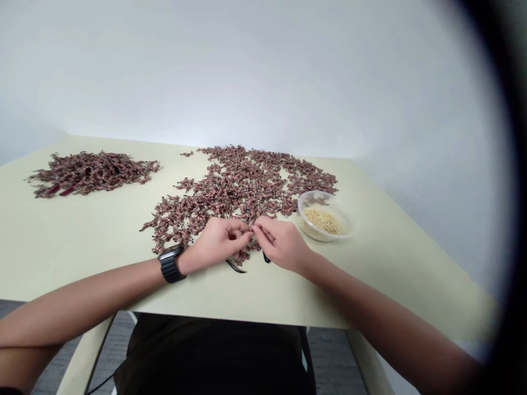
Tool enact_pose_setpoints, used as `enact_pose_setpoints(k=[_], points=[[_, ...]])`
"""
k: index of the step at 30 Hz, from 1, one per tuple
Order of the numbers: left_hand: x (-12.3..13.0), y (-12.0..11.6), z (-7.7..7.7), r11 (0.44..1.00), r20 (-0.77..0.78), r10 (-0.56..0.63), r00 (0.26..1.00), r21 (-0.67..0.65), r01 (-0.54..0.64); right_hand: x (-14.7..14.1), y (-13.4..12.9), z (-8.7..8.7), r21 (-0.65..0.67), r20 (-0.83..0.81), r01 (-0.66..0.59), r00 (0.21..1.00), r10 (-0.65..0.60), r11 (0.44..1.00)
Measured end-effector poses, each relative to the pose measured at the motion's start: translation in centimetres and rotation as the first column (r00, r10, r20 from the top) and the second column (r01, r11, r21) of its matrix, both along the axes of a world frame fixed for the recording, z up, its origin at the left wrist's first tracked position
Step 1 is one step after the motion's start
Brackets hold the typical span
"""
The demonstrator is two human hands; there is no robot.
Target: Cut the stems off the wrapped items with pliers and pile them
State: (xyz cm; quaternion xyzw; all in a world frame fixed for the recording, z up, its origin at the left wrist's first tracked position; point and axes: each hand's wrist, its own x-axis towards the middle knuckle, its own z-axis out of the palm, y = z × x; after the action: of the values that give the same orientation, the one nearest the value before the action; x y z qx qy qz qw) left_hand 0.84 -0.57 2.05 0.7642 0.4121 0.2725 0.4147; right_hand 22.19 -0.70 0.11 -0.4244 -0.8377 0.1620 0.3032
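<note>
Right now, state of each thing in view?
Left hand, pinched; anything held too small to tell
Right hand, pinched, up against left hand
Watch, strapped on
Clear bowl, uncovered, partly filled
Gold bits, loose in bowl
Middle brown pieces, spread out
Left brown pile, heaped
Black curved item, partly hidden
Table, partly covered

A pale yellow desk [403, 269] stands against a plain, pale wall [247, 71]. Below lies a dark grey floor [335, 359].
</note>
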Motion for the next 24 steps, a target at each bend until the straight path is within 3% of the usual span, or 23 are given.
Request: enact_pose_setpoints(k=[4, 7, 9, 11, 15, 20, 24], points=[[0.0, -0.1, 0.0, 0.975, -0.121, 0.046, 0.992, 0.220, -0.018, -0.7, -0.1, 0.1, -0.255, -0.204, 0.028, 0.976, -0.082, 0.967], [0.0, 0.0, 0.0, 0.968, -0.113, 0.065, 0.991, 0.249, -0.035, -0.6, 0.1, 0.7, -0.307, -0.236, -0.004, 0.969, -0.072, 0.952], [-0.1, 0.4, -0.1, 0.973, -0.063, 0.096, 0.993, 0.214, -0.081, -0.1, 0.2, 1.4, -0.226, -0.114, 0.055, 0.990, -0.082, 0.973], [-0.3, 1.0, -0.3, 0.981, 0.002, 0.132, 0.991, 0.140, -0.131, 0.5, 0.2, 2.0, -0.115, 0.120, 0.160, 0.982, -0.146, 0.980], [-0.8, 2.6, -1.0, 0.986, 0.187, 0.159, 0.969, -0.075, -0.147, 1.2, -0.3, 2.2, -0.078, 0.521, 0.177, 0.846, -0.112, 0.981], [-0.9, 3.6, -1.7, 0.970, 0.359, 0.162, 0.919, -0.229, -0.082, 1.7, -0.9, 2.3, -0.069, 0.652, 0.126, 0.756, -0.051, 0.990], [-0.8, 3.6, -1.5, 0.951, 0.395, 0.174, 0.902, -0.305, -0.050, 2.5, -0.8, 4.0, 0.036, 0.640, 0.233, 0.741, -0.201, 0.972]])
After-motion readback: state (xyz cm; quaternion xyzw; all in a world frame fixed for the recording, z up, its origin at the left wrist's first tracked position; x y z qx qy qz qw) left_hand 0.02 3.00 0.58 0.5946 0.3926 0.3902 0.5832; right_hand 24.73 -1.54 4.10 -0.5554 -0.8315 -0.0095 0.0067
